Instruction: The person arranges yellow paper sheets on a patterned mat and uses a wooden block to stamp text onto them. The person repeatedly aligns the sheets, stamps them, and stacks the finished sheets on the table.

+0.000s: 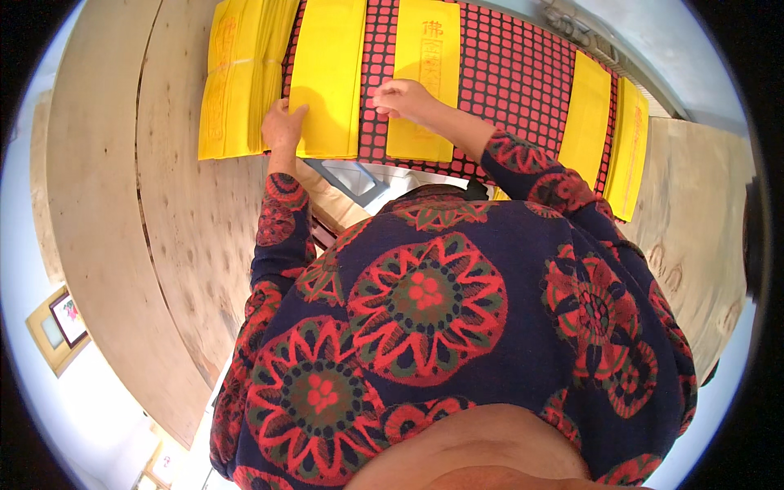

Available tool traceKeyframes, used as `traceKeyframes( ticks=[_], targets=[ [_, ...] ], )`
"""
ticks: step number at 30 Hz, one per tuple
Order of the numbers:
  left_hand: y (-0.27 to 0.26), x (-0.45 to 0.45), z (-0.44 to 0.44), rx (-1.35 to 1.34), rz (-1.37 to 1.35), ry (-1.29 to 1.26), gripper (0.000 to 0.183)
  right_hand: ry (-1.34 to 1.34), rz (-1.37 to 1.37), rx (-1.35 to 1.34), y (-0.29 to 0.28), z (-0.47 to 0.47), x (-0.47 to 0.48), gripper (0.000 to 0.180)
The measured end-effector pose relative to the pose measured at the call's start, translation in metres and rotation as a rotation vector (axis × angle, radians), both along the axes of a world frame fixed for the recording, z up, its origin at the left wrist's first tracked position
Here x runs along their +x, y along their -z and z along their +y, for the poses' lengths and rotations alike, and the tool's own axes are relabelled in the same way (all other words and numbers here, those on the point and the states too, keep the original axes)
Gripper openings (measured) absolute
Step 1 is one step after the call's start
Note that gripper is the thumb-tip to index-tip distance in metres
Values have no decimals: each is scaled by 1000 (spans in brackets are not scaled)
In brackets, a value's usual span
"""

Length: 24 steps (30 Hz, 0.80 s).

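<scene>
My left hand [283,125] rests at the near left edge of a stack of plain yellow paper [326,79], its thumb on the paper and its fingertips in the gap beside a thick pile of folded, red-printed yellow paper [229,86]. My right hand [401,100], fingers curled together, is over the left edge of a yellow sheet printed with red characters [429,138]; whether it pinches anything is too small to tell. Further right lie a plain yellow stack [585,116] and a printed yellow stack [628,150]. All of it lies on a red-and-black checked cloth [514,79].
Pale plywood boards [184,202] extend to the left, and another plywood surface [692,202] is at the right. Below the cloth's near edge, a grey-blue and white object [352,180] shows beside a wooden piece [334,199]. Metal items [569,27] stand behind the cloth.
</scene>
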<state>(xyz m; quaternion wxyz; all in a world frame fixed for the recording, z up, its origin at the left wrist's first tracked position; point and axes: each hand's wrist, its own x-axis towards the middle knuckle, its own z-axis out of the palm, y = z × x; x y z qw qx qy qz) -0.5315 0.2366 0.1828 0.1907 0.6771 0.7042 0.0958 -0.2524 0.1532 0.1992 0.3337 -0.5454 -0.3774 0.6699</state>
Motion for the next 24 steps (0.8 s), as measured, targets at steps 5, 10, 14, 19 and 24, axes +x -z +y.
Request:
traceKeyframes(
  ticks=[5,10,14,19,24],
  targets=[
    [-6,2,-2,-1,-81,-11,43,95,-123,26,30,24,-36,34],
    [-7,5,2,9,-28,-23,40,121,-199,5,48,31,-41,29],
    [-3,0,10,-218,-148,40,40,89,-238,21,49,33,-40,28],
    [-4,0,12,-451,-661,-62,37,55,-454,96,32,33,-36,34],
    [-23,-15,15,-668,-1175,-147,37,79,-510,148,10,41,-29,51]
  ],
)
